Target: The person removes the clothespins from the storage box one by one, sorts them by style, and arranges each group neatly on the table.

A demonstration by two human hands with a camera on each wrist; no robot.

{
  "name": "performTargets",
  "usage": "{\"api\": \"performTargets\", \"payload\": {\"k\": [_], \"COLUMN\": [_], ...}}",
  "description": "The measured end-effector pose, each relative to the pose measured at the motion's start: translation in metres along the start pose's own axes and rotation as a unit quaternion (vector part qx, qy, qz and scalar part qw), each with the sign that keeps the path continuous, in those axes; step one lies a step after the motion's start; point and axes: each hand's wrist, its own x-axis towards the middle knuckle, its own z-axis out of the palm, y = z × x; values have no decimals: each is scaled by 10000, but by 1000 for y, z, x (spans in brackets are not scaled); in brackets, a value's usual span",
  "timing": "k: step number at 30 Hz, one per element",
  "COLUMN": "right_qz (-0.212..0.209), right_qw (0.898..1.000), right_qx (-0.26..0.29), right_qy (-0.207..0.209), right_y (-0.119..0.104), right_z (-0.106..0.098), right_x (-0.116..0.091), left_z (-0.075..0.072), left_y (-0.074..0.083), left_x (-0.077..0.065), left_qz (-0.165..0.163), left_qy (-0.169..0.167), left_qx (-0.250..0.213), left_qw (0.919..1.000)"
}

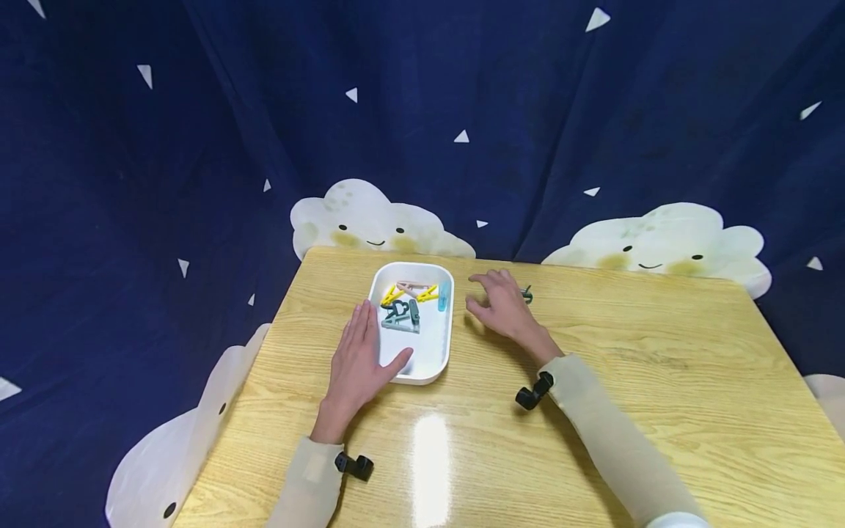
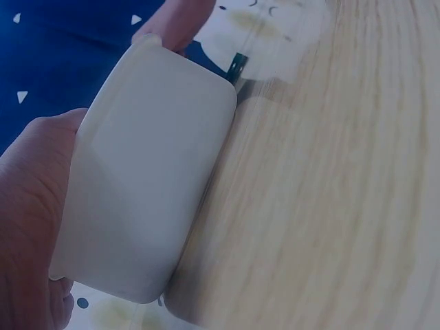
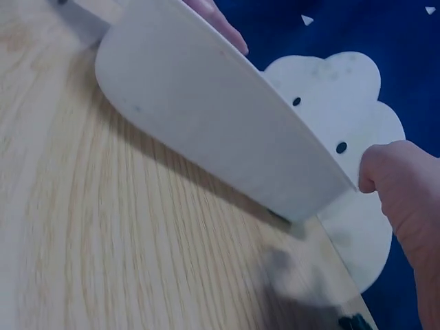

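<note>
In the head view a white plastic tray [image 1: 432,359] holds several small plastic clothespins. Two yellow clothespins [image 1: 428,293], a pink clothespin [image 1: 413,284] and a light blue clothespin [image 1: 444,297] lie at its far end. Dark green clothespins [image 1: 414,312] and a pale green clothespin [image 1: 403,325] are grouped toward the middle left. My left hand [image 1: 356,363] rests along the left rim, fingers straight, thumb spread over the near left corner. Right of the tray, my right hand [image 1: 505,304] hovers with loosely bent fingers, nothing visible between them. Partly behind it is a green clip [image 1: 527,294] on the table.
The wooden table [image 1: 647,396] extends well to the right of the tray. A dark blue curtain [image 1: 409,59] with white triangles and clouds hangs behind the table and at its left. Black camera mounts [image 1: 535,391] are strapped at both wrists.
</note>
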Motion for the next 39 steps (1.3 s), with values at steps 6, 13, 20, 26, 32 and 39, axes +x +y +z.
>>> {"api": "performTargets", "payload": {"k": [6,13,20,26,32,39], "right_qz": [-150,-300,-404,-507,-326,-197], "right_qw": [9998,9994,9985,9972,9953,9898], "right_qx": [98,-14,57,66,-176,-681], "right_qy": [1,-149,-356,-539,-892,-1238], "right_y": [-17,-36,-53,-66,-77,-82], "right_z": [7,15,22,34,53,65], "right_x": [10,20,29,39,47,55], "left_z": [-1,-2,-2,-2,-1,0], "left_y": [1,2,3,2,0,-1], "left_x": [0,2,5,5,-1,-2], "left_qz": [-81,-27,-16,75,73,165], "left_qy": [-67,-21,-31,48,73,172], "left_qx": [-1,29,47,-23,11,-15], "left_qw": [9999,10000,10000,10000,9999,9997]}}
